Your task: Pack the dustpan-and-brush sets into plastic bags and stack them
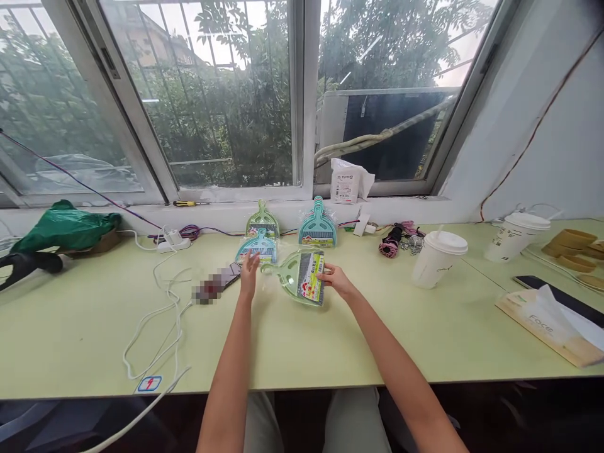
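A light-green dustpan and brush set in clear wrapping is tilted sideways above the table, its handle pointing left and its printed label at the right. My right hand is closed on the bristle end, thumb and fingers at the label edge. Just left of the handle, my left hand is raised with its fingers apart, in front of a blue dustpan set; contact with either set cannot be made out. Behind the blue one stands a yellow-green dustpan set. A stack of teal dustpan sets leans by the wall to the right.
A phone, partly blurred, and white cables lie left of my hands. White lidded cups, a tissue pack and a dark phone are at right. A green bag sits far left, below the windows.
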{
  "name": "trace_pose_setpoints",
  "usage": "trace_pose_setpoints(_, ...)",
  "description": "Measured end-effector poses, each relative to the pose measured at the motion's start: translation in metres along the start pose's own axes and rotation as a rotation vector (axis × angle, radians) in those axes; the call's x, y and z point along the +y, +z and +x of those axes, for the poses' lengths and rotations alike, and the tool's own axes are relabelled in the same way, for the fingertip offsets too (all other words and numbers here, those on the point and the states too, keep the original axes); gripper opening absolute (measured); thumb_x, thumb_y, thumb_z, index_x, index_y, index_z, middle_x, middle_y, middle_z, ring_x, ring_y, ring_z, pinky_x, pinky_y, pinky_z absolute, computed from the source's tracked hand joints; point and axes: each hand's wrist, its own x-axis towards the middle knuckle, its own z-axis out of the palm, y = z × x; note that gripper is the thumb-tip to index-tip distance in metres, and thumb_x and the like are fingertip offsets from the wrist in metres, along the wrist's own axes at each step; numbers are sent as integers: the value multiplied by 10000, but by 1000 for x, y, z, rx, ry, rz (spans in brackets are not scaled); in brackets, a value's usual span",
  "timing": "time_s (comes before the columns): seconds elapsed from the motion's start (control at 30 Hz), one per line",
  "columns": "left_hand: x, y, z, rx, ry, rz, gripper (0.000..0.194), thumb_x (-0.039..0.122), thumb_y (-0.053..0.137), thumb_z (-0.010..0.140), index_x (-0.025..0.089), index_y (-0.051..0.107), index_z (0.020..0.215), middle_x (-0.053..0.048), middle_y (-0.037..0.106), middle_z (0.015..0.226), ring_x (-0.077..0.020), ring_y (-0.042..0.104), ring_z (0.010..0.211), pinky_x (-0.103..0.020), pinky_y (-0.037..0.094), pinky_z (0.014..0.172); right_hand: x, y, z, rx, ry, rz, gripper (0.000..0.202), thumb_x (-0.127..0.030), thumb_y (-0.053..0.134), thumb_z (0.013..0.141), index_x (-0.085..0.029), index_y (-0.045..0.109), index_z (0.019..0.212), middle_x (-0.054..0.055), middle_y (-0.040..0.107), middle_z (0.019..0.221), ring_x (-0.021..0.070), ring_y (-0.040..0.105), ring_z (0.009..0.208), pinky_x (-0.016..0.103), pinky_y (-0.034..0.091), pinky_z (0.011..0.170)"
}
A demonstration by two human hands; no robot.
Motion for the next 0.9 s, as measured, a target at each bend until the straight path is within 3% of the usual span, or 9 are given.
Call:
trace_pose_setpoints(0.13, -2, 6, -9, -322, -141, 184, 505, 513, 721, 622, 132, 718, 954, -111, 721, 830, -224, 660, 744, -360, 509, 748, -2, -8, -3, -128, 79, -139, 472, -272, 795, 615, -179, 647, 1053, 63, 742, 844, 201, 700, 764, 293, 567, 652)
trace_pose_setpoints(0.2, -7, 6, -8, -340, -169, 167, 421, 496, 719, 623, 127, 731, 824, -106, 708, 738, -199, 643, 650, -333, 512, 673, -1, -12, -3, -147, 76, -148, 482, -270, 794, 620, -177, 647, 1070, 67, 742, 851, 204, 700, 774, 294, 569, 662)
trace_pose_setpoints(0.27, -12, -3, -2, -186, -160, 122, 384, 468, 697, 651, 115, 717, 801, -108, 703, 740, -186, 640, 631, -316, 511, 651, 0, -19, 1, -106, 61, -103, 469, -256, 795, 617, -174, 650, 1055, 66, 741, 852, 205, 701, 772, 298, 574, 674)
trace_pose_setpoints(0.37, -18, -28, 12, 297, -142, 90, 422, 434, 551, 787, 79, 660, 985, -140, 699, 890, -194, 665, 721, -324, 519, 705, 5, -35, 9, 70, 14, 49, 379, -211, 784, 615, -173, 656, 969, 55, 739, 857, 196, 702, 768, 298, 585, 698)
trace_pose_setpoints(0.43, -20, -43, 18, 603, -118, 138, 472, 372, 419, 875, 62, 529, 1213, -190, 639, 1110, -215, 658, 912, -352, 503, 818, 11, -44, 15, 212, -3, 146, 301, -174, 763, 622, -181, 651, 900, 39, 736, 856, 187, 701, 780, 290, 590, 709)
trace_pose_setpoints(0.53, -19, -52, 17, 865, -80, 374, 617, 298, 441, 879, 54, 256, 1415, -251, 400, 1397, -255, 468, 1251, -399, 353, 1035, 19, -51, 21, 351, 16, 219, 232, -125, 727, 643, -195, 635, 844, 22, 732, 838, 179, 699, 800, 279, 594, 708)
trace_pose_setpoints(0.63, -12, -50, 7, 969, -61, 531, 702, 310, 431, 891, 40, 112, 1456, -270, 238, 1477, -280, 247, 1387, -428, 200, 1117, 25, -48, 23, 354, 48, 233, 227, -97, 712, 653, -186, 636, 848, 29, 729, 823, 180, 699, 789, 278, 594, 705)
trace_pose_setpoints(0.7, -6, -49, 1, 959, -29, 531, 674, 353, 333, 929, 52, 58, 1467, -263, 206, 1490, -281, 159, 1413, -449, 166, 1123, 28, -43, 22, 323, 58, 233, 225, -100, 709, 659, -176, 643, 860, 39, 729, 828, 186, 699, 780, 291, 596, 709)
trace_pose_setpoints(0.9, 14, -34, -16, 687, 88, 496, 670, 496, 235, 931, 163, 74, 1489, -203, 106, 1537, -336, 55, 1421, -577, 102, 1095, 31, -19, 18, 271, 20, 228, 240, -151, 715, 669, -173, 637, 895, 56, 726, 916, 206, 690, 860, 327, 585, 783)
